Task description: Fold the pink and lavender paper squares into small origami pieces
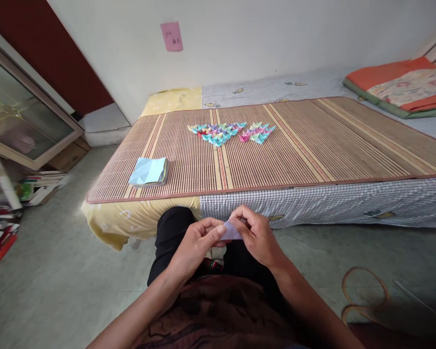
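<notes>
Over my lap, a small piece of pale lilac paper (pixel 231 232) is held between my two hands. My left hand (pixel 202 236) pinches its left end with thumb and fingers. At the right end, my right hand (pixel 255 233) grips the paper, its fingers bent over the upper corner. The paper looks folded, though my fingers cover part of it. Beyond my hands, on the bamboo mat, stand a larger group of colourful folded paper pieces (pixel 218 133) and a smaller group of the same kind (pixel 257 132). A stack of square paper (pixel 148 171), light blue on top, lies to the left.
The striped bamboo mat (pixel 294 145) covers a bed with yellow and checked sheets. A folded orange and floral quilt (pixel 403 87) lies at the far right. A pink note (pixel 171 36) hangs on the wall. Left stands a glass-fronted cabinet (pixel 22 109); an orange-brown loop (pixel 365 291) lies on the floor at right.
</notes>
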